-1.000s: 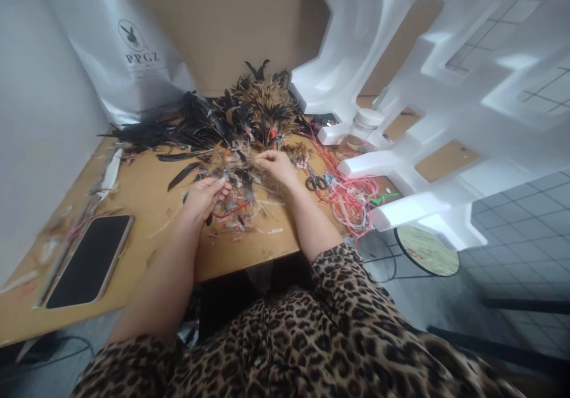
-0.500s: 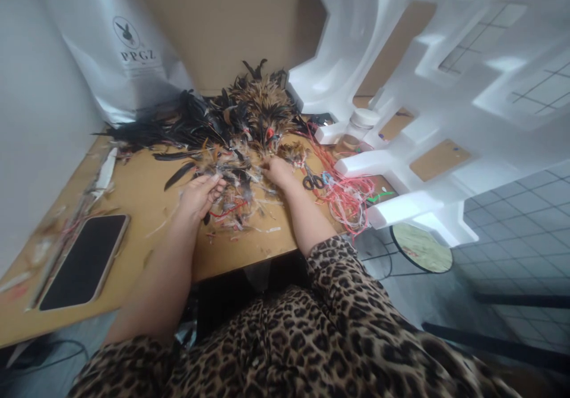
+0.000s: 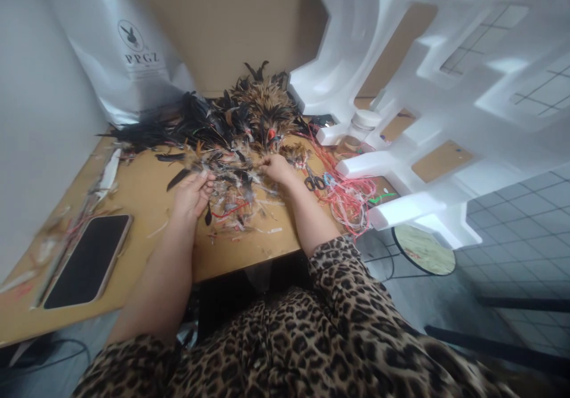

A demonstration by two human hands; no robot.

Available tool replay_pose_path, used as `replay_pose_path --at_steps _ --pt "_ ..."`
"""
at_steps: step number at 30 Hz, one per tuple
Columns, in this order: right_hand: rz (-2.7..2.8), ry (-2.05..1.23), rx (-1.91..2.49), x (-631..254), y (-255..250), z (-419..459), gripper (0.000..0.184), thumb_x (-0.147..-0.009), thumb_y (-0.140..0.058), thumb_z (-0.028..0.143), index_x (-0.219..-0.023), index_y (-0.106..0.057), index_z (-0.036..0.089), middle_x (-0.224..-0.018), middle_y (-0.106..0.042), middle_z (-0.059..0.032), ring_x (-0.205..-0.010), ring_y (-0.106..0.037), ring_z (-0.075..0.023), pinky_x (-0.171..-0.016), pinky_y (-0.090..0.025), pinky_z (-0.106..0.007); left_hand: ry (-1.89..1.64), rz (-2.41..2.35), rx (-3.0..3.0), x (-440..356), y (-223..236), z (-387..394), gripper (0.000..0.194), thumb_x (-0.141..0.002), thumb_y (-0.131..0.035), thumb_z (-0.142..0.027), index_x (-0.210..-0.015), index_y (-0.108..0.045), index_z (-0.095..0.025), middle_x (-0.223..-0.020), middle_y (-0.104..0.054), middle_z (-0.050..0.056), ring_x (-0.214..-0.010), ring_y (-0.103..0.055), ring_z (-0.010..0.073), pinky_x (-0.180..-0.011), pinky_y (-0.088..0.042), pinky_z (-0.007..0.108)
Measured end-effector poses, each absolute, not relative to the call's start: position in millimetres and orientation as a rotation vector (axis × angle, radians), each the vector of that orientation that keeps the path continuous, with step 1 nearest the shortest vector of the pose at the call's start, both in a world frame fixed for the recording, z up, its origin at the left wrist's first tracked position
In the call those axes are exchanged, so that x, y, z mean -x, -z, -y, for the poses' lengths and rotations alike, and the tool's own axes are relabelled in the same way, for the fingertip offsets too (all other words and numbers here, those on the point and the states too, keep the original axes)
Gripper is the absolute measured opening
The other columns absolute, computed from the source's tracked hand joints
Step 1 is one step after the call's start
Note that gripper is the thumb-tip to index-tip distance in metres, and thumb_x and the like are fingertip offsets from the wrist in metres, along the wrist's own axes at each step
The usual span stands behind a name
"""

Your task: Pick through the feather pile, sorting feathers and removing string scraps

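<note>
My left hand point(image 3: 192, 195) is closed in a pinch on a small bunch of brown and orange feathers point(image 3: 194, 159), which fans out above its fingertips. My right hand point(image 3: 276, 168) is also pinched, at the right side of the loose feather heap point(image 3: 231, 163); what its fingers hold is too small to make out. Behind both hands lie a bundle of long black feathers point(image 3: 154, 132) and an upright mass of tan feathers point(image 3: 265, 101). Below the hands, feather scraps point(image 3: 234, 217) and a red strand are scattered over the table.
Black-handled scissors point(image 3: 315, 182) lie right of my right hand, beside tangled pink string point(image 3: 350, 199). A lidded jar point(image 3: 363, 126) and large white foam packing point(image 3: 401, 215) stand farther right. At left are a phone point(image 3: 86, 261) and a silver bag point(image 3: 142, 83).
My left hand has moved left with the brown and orange feathers. My right hand has shifted slightly right and down, staying pinched by the heap.
</note>
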State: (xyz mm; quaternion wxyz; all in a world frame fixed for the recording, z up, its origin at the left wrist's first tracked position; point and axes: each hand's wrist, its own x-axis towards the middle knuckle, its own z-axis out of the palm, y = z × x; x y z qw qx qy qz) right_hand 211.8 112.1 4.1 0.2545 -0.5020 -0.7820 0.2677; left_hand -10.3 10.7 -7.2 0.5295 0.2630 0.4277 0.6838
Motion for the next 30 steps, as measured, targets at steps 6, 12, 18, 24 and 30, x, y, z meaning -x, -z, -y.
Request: replay_pose_path --at_steps 6,12,18,24,30 --pt "2.37 -0.465 1.442 -174 -20 -116 0.022 -0.073 -0.056 0.024 -0.091 -0.069 0.022 -0.095 -0.069 -0.0038 -0.087 -0.06 -0.0177 -0.079 -0.044 -0.027 -1.692 -0.987 -0.577 15 4 -11 0.012 -0.067 -0.073 -0.018 -0.072 -0.064 -0.011 -0.062 -0.062 0.001 -0.05 -0.051 0.0027 -0.044 -0.038 0.011" --pt "2.573 -0.439 1.452 -121 -19 -112 0.033 -0.071 -0.058 0.044 -0.09 -0.068 0.018 -0.098 -0.068 -0.0097 -0.09 -0.062 -0.023 -0.075 -0.046 -0.03 -1.744 -0.955 -0.558 21 8 -14 0.006 -0.07 -0.069 -0.014 -0.073 -0.065 -0.009 -0.061 -0.063 0.003 -0.049 -0.052 0.0032 -0.044 -0.039 0.011" --pt "2.533 -0.533 1.368 -93 -19 -118 0.021 -0.075 -0.054 0.029 -0.085 -0.068 0.018 -0.094 -0.069 -0.007 -0.084 -0.062 -0.0177 -0.073 -0.044 -0.025 -1.775 -0.944 -0.56 25 12 -16 0.007 -0.07 -0.069 -0.015 -0.073 -0.066 -0.01 -0.062 -0.063 0.003 -0.049 -0.052 0.0031 -0.045 -0.039 0.011" --pt "2.291 -0.454 1.2 -111 -43 -136 0.021 -0.075 -0.052 0.027 -0.086 -0.067 0.019 -0.085 -0.068 -0.0012 -0.081 -0.059 -0.0135 -0.077 -0.043 -0.024 -1.802 -0.911 -0.543 29 14 -17 0.008 -0.07 -0.069 -0.015 -0.073 -0.066 -0.009 -0.063 -0.063 0.003 -0.051 -0.052 0.0036 -0.045 -0.04 0.011" --pt "2.428 -0.396 1.351 -135 -48 -130 0.02 -0.074 -0.054 0.027 -0.086 -0.069 0.02 -0.09 -0.069 -0.0043 -0.088 -0.061 -0.0172 -0.08 -0.044 -0.027 -1.825 -0.902 -0.53 28 12 -16 0.006 -0.071 -0.068 -0.015 -0.073 -0.066 -0.009 -0.063 -0.062 0.003 -0.051 -0.052 0.0037 -0.045 -0.04 0.011"
